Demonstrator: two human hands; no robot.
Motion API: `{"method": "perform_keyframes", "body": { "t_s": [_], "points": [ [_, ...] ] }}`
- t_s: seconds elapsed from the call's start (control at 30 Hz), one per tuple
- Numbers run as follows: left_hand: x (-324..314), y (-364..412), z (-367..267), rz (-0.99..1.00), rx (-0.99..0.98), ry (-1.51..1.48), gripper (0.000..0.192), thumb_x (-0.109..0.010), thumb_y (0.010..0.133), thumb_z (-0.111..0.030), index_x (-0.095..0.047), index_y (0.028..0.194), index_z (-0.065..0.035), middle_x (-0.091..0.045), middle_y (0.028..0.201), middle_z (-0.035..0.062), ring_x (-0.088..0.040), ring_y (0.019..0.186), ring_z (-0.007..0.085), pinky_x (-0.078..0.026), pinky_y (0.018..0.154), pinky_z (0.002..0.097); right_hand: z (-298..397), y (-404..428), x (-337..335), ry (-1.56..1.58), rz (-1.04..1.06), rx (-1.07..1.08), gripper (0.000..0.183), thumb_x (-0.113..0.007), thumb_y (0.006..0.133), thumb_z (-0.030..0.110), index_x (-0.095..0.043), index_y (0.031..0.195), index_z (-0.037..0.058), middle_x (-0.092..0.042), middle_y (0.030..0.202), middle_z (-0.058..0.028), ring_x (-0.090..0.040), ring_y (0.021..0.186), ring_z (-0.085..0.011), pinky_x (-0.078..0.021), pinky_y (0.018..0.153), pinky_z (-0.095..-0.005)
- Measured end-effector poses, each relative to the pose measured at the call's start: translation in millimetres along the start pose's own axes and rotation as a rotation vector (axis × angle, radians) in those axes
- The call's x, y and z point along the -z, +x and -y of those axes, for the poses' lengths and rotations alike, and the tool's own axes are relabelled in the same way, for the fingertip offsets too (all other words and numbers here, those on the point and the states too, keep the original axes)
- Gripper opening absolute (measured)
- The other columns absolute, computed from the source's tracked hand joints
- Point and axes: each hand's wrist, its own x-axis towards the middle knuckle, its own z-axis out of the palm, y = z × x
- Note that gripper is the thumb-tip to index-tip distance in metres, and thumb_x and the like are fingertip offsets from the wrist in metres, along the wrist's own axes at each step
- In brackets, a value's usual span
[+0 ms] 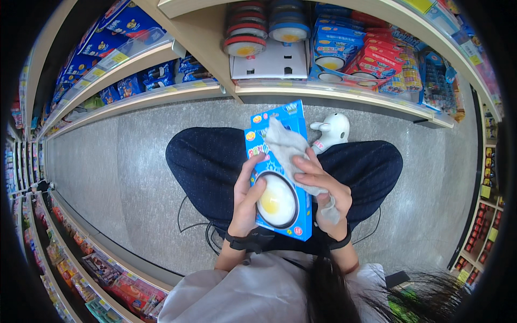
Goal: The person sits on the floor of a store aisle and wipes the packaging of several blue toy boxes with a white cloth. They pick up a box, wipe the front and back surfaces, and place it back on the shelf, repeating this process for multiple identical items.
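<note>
A blue cardboard toy box [303,218] with a fried-egg shape [277,200] showing in a round black-rimmed window is held upright above my lap. My left hand [247,198] grips its left edge, thumb on the front beside the egg. In my right hand [329,187] is a crumpled grey-white cloth [287,143], pressed against the box's upper right face and edge. The cloth hides part of the printed front. Some of my right fingers lie over the cloth, and a loose end hangs near the wrist.
A white animal-shaped object [336,131] stands on the grey floor [129,177] by my right knee. Ahead, a low shelf [343,92] carries similar blue and red boxes [339,46] and round egg packs [245,46]. Snack shelves [97,262] run along the left. Black cables [194,226] lie beside my legs.
</note>
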Motion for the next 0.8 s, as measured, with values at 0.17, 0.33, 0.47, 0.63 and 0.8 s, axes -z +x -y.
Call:
{"method": "perform_keyframes", "body": {
  "t_s": [0.17, 0.33, 0.47, 0.63, 0.8],
  "points": [
    [3, 14, -6, -0.123, -0.164, 0.015, 0.053, -0.044, 0.096, -0.022, -0.028, 0.144, -0.0086, -0.052, 0.124, 0.0139, -0.059, 0.104, 0.0215, -0.049, 0.09, 0.0347, -3, -35, -14, 0.345, 0.059, -0.072, 0.053, -0.036, 0.099, 0.036, -0.065, 0.099, -0.0081, -0.064, 0.104, -0.0284, -0.059, 0.11, -0.0372, -0.0284, 0.107, -0.0545],
    [1, 6, 0, -0.184, -0.167, 0.054, 0.049, -0.042, 0.098, -0.022, -0.029, 0.143, -0.0067, -0.054, 0.123, 0.0153, -0.059, 0.104, 0.0228, -0.049, 0.09, 0.035, 0, -27, -6, 0.143, 0.044, -0.066, 0.056, -0.033, 0.099, 0.039, -0.064, 0.099, -0.0078, -0.066, 0.101, -0.026, -0.06, 0.108, -0.0386, -0.0333, 0.104, -0.0554],
    [-9, 10, -2, -0.264, -0.205, 0.01, 0.045, -0.042, 0.098, -0.02, -0.032, 0.141, -0.0084, -0.056, 0.118, 0.0135, -0.059, 0.103, 0.0214, -0.049, 0.089, 0.0341, -3, -30, -9, 0.197, -0.024, -0.071, 0.059, -0.034, 0.099, 0.042, -0.063, 0.1, -0.0086, -0.065, 0.103, -0.0243, -0.059, 0.109, -0.037, -0.0363, 0.102, -0.0539],
    [-11, 10, -3, -0.336, -0.281, -0.004, 0.04, -0.044, 0.099, -0.02, -0.037, 0.135, -0.0064, -0.057, 0.113, 0.0115, -0.059, 0.1, 0.0174, -0.049, 0.087, 0.0315, -13, -66, -1, 0.219, -0.414, -0.482, 0.048, -0.043, 0.098, 0.041, -0.058, 0.104, -0.0049, -0.062, 0.111, -0.0214, -0.063, 0.102, -0.0276, -0.043, 0.098, -0.0431],
    [-28, 9, 4, -0.302, -0.25, 0.048, 0.049, -0.046, 0.098, -0.012, -0.028, 0.143, -0.0072, -0.047, 0.128, 0.0115, -0.053, 0.11, 0.017, -0.043, 0.094, 0.0309, -8, -52, -21, 0.139, -0.296, -0.426, 0.05, -0.051, 0.097, 0.03, -0.042, 0.132, -0.0063, -0.053, 0.126, -0.0132, -0.051, 0.11, -0.0162, -0.0382, 0.097, -0.0314]
  ]
}}
